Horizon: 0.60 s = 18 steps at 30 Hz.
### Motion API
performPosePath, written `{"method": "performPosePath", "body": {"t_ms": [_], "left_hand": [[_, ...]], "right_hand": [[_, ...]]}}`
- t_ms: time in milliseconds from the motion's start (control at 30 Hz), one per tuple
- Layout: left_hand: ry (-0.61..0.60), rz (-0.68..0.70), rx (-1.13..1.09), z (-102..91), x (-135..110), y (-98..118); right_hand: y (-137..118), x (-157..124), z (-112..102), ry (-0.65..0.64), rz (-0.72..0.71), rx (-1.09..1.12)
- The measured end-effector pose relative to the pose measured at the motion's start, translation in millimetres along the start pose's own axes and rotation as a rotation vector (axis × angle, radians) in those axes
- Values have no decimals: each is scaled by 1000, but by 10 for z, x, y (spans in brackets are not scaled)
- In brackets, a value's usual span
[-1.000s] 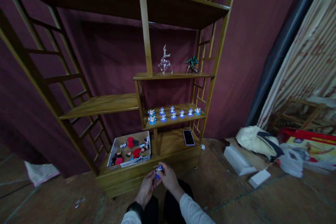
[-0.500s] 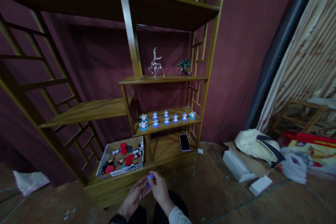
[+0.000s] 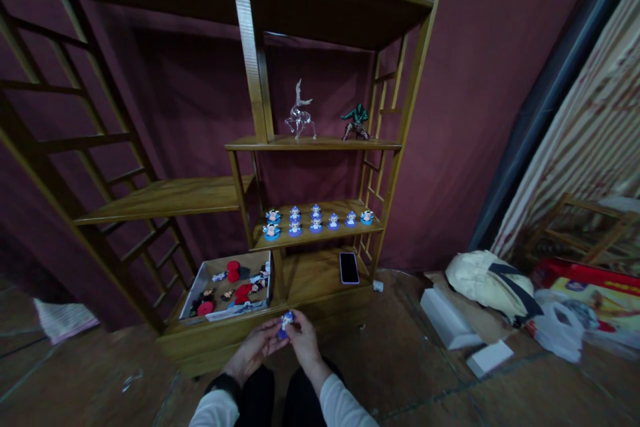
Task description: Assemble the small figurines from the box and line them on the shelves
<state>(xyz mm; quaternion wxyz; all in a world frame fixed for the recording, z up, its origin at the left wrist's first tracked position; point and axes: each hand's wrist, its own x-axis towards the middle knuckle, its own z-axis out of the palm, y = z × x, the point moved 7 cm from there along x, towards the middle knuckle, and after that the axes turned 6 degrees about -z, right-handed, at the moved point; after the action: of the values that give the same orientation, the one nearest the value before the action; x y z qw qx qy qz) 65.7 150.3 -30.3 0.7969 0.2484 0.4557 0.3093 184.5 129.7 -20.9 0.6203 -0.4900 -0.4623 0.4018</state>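
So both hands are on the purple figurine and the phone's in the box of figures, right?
No, the phone lies outside the box, on the lowest shelf; the head view shows it. Left hand and right hand are on the figurine.

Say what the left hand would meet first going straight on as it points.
The left hand would probably meet the small, round-based, purple-and-white, plastic-looking figurine it holds, then the right hand; depth is unclear.
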Motion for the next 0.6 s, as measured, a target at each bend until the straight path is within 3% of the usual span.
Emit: {"method": "performPosePath", "body": {"t_ms": [167,333,600], "left_hand": [[-39,30,-26,128,61,-27],[11,40,-72,150,106,-98],[-20,3,-93,96,-2,-166]], "right_hand": [[24,5,-88,53,64,72],[13,-27,-265,138,27,-115],[138,-21,-220,52,37,-66]]}}
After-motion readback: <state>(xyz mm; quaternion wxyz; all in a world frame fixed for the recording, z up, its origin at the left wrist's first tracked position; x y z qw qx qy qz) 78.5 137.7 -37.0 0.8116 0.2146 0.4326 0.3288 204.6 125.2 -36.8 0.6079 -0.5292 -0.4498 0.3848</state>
